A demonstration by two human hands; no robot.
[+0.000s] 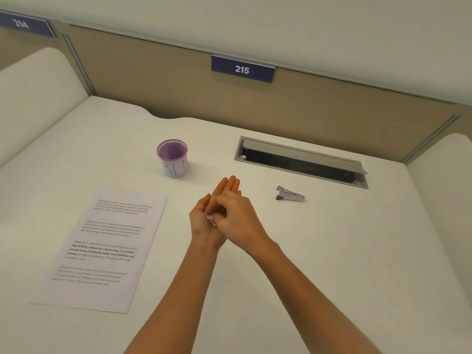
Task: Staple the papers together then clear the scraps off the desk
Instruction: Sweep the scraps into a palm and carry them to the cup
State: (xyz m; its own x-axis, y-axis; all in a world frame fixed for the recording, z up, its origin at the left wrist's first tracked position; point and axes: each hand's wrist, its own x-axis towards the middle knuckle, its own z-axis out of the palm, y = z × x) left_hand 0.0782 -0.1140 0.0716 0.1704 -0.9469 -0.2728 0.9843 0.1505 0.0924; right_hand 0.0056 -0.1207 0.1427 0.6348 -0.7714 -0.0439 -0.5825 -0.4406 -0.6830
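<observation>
The fingers (pixel 217 204) of the right hand (pixel 238 221) are pinched together, pressing small white paper scraps (pixel 212 222) into the cupped, upturned palm of the left hand (pixel 204 221), whose own fingers extend nearly straight and grip nothing. Both hands hover above the middle of the white tabletop (pixel 332 251). The printed papers (pixel 102 249) lie flat to the left, a purple-rimmed cup (pixel 173 158) stands beyond them, and the small metal stapler (pixel 290 194) rests to the right, in front of a recessed cable tray (pixel 301 160).
</observation>
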